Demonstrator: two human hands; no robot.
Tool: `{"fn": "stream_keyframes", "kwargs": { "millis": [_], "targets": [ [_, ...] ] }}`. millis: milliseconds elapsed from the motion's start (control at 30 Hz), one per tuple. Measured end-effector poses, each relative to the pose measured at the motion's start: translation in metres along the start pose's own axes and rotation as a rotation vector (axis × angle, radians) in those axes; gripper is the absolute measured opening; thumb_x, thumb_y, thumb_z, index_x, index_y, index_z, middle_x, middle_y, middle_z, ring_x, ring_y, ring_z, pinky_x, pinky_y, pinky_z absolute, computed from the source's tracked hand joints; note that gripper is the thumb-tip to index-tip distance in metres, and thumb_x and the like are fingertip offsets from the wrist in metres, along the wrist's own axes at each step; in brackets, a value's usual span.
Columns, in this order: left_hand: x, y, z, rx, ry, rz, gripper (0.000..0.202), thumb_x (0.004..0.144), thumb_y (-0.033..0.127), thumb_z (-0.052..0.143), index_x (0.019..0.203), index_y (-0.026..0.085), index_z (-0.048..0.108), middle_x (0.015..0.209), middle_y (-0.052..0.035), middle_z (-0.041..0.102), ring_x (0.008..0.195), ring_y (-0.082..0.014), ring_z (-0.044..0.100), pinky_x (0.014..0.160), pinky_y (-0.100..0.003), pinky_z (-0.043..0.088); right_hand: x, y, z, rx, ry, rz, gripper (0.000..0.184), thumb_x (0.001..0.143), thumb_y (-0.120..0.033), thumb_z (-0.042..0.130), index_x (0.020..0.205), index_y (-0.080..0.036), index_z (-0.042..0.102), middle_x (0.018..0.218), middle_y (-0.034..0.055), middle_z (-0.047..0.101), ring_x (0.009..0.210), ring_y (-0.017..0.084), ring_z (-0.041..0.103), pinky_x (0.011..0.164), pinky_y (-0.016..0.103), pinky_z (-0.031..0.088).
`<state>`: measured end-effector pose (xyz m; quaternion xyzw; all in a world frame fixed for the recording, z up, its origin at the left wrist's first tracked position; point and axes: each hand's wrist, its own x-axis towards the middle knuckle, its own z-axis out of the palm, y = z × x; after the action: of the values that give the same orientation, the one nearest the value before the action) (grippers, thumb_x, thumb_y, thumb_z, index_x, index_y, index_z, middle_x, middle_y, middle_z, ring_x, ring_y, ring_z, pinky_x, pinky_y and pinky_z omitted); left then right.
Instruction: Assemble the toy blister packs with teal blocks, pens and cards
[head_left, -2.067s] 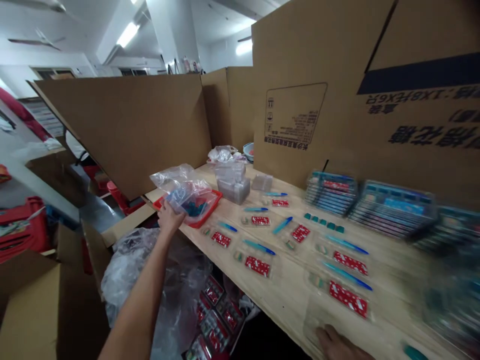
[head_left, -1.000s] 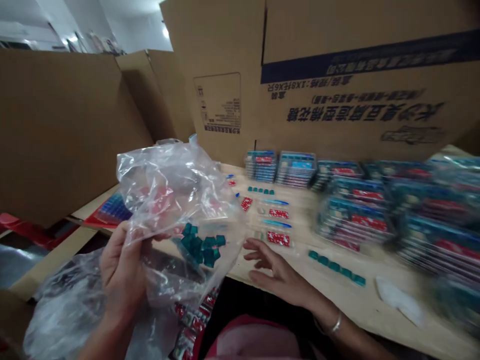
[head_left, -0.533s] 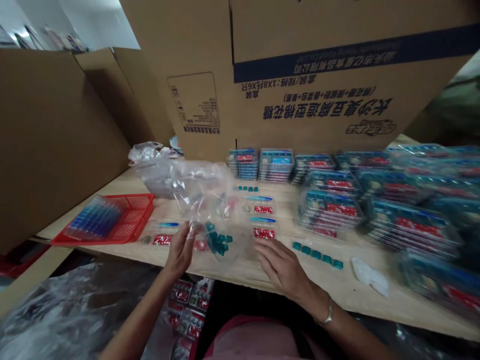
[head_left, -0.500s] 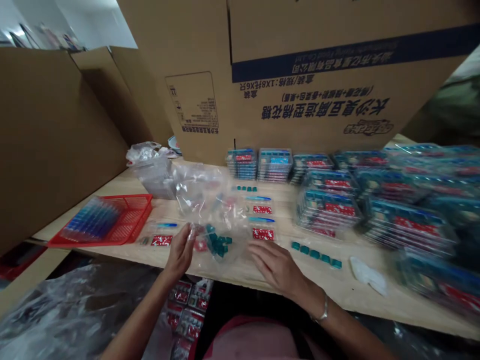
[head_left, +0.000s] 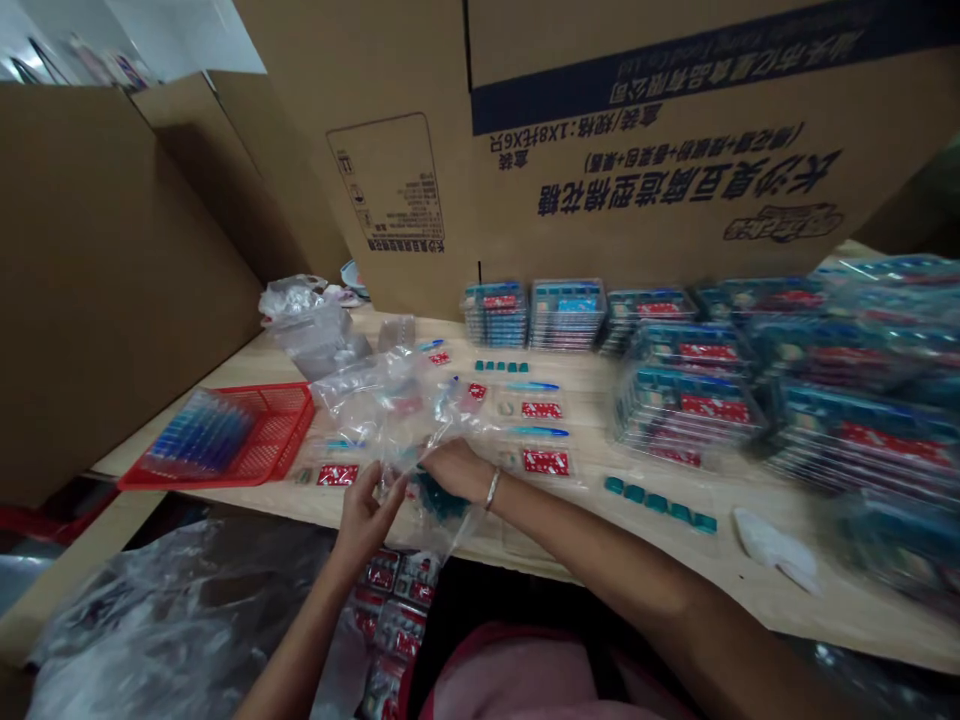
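Observation:
A clear plastic bag [head_left: 352, 395] with dark teal pieces [head_left: 441, 498] at its bottom lies at the table's front edge. My left hand [head_left: 367, 515] pinches the bag's near side between thumb and fingers. Into the bag's mouth reaches my right hand [head_left: 459, 468], just above the teal pieces; its fingertips are hidden by plastic and blur, so whether they grip anything does not show. Around the bag lie clear trays, each with a red packet with white marks [head_left: 546, 462] and a blue stick-like item [head_left: 536, 432].
A red basket [head_left: 289, 440] holding blue-tinted clear packs stands left. To the right are a row of teal pieces [head_left: 656, 502], a white crumpled piece [head_left: 776, 548] and stacks of filled clear trays [head_left: 679, 405]. A large cardboard box [head_left: 600, 230] walls off the back.
My right hand has moved left from beside the bag into it. The bag has sunk and crumpled toward the table. My left hand stays at its near side, and the view has shifted slightly.

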<state>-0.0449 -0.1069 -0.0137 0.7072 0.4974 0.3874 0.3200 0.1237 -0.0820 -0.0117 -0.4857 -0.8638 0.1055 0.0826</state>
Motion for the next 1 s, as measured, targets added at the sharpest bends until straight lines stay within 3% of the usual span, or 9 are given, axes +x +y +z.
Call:
{"fn": "stream_keyframes", "kwargs": {
  "millis": [133,233,300,367,433,567,767,900,1000],
  "targets": [
    [-0.005,0.002,-0.005,0.232,0.155,-0.058,0.018,0.072,0.037,0.062,0.075,0.022,0.053,0.065,0.0009,0.055,0.064,-0.0184,0.053,0.062,-0.028,0.040,-0.009,0.005,-0.006,0.013,-0.002,0.007,0.022,0.090,-0.009,0.041,0.096,-0.010,0.062,0.101,0.0149,0.065,0.089,0.023,0.063,0.072,0.030,0.046],
    [-0.017,0.012,-0.005,0.343,0.331,0.021,0.028,0.068,0.032,0.067,0.092,0.022,0.059,0.089,-0.0082,0.063,0.090,-0.0282,0.058,0.082,-0.039,0.041,-0.037,0.004,-0.014,0.100,0.090,0.038,0.021,0.090,-0.010,0.042,0.101,-0.013,0.060,0.102,0.0113,0.064,0.088,0.020,0.063,0.071,0.029,0.047],
    [-0.031,0.024,-0.001,0.257,0.393,0.071,0.026,0.067,0.028,0.070,0.093,0.024,0.063,0.097,-0.0103,0.063,0.098,-0.0295,0.056,0.091,-0.042,0.038,-0.060,0.000,-0.017,0.232,0.189,0.087,0.022,0.088,-0.011,0.047,0.107,-0.016,0.058,0.104,0.0085,0.064,0.090,0.018,0.062,0.074,0.028,0.047],
    [-0.047,0.035,0.007,0.036,0.341,0.007,0.021,0.069,0.027,0.070,0.090,0.027,0.066,0.095,-0.0084,0.064,0.090,-0.0260,0.059,0.087,-0.038,0.042,-0.081,-0.008,-0.016,0.421,0.271,0.160,0.023,0.085,-0.013,0.054,0.108,-0.019,0.057,0.101,0.0049,0.064,0.085,0.016,0.062,0.075,0.027,0.047],
    [-0.060,0.044,0.019,-0.231,0.202,-0.178,0.024,0.071,0.029,0.069,0.095,0.029,0.067,0.095,-0.0069,0.065,0.081,-0.0228,0.060,0.076,-0.033,0.046,-0.096,-0.019,-0.014,0.607,0.309,0.216,0.021,0.083,-0.015,0.057,0.103,-0.020,0.058,0.093,0.0012,0.066,0.079,0.013,0.062,0.073,0.024,0.048],
    [-0.065,0.042,0.038,-0.645,-0.053,-0.531,0.031,0.070,0.040,0.070,0.096,0.023,0.067,0.088,-0.0040,0.066,0.067,-0.0164,0.058,0.060,-0.026,0.045,-0.102,-0.032,-0.012,0.697,0.250,0.128,0.017,0.081,-0.013,0.060,0.097,-0.020,0.061,0.092,0.0006,0.065,0.084,0.014,0.062,0.076,0.024,0.046],
    [-0.057,0.031,0.020,-0.965,-0.002,-0.844,0.028,0.055,0.027,0.079,0.078,0.018,0.065,0.064,0.0037,0.059,0.049,-0.0062,0.050,0.045,-0.017,0.038,-0.074,-0.019,-0.017,0.347,0.195,0.153,0.019,0.088,-0.008,0.047,0.095,-0.016,0.062,0.093,0.0063,0.064,0.086,0.016,0.061,0.075,0.025,0.046],
    [-0.055,0.034,0.007,-1.183,-0.100,-1.039,0.016,0.064,0.022,0.073,0.078,0.016,0.066,0.065,0.0003,0.061,0.051,-0.0063,0.054,0.046,-0.015,0.043,-0.042,-0.022,-0.011,0.103,0.030,0.081,0.019,0.088,-0.010,0.045,0.095,-0.015,0.063,0.095,0.0092,0.066,0.087,0.020,0.061,0.073,0.028,0.046],
    [-0.053,0.033,0.008,-1.217,-0.072,-1.027,0.011,0.067,0.022,0.072,0.073,0.015,0.065,0.066,-0.0001,0.061,0.054,-0.0056,0.055,0.052,-0.015,0.048,-0.024,-0.020,-0.005,0.147,-0.035,0.057,0.022,0.087,-0.009,0.045,0.094,-0.016,0.065,0.093,0.0091,0.068,0.086,0.020,0.063,0.072,0.028,0.045]
  ]
}}
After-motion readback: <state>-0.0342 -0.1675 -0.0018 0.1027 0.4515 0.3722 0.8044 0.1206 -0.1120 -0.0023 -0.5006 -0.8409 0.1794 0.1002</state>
